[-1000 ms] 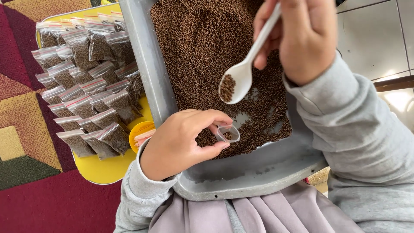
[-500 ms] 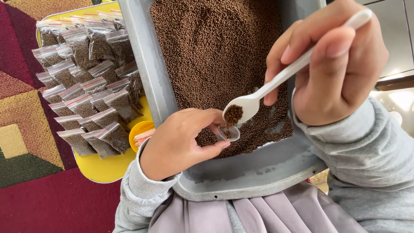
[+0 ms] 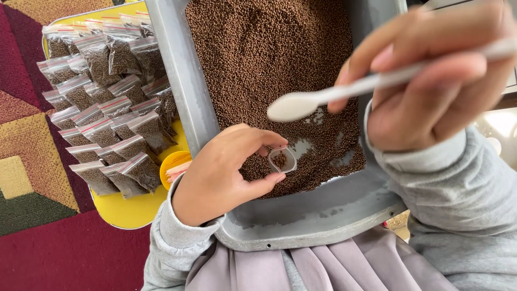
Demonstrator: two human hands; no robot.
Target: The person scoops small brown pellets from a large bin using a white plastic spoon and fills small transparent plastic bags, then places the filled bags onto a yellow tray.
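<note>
The left hand is pinching a small clear bag open over the near end of the grey tray, its mouth facing up with some brown pellets inside. The right hand is gripping a white spoon, its handle running sideways and its empty bowl hovering just beyond the bag, above the tray.
</note>
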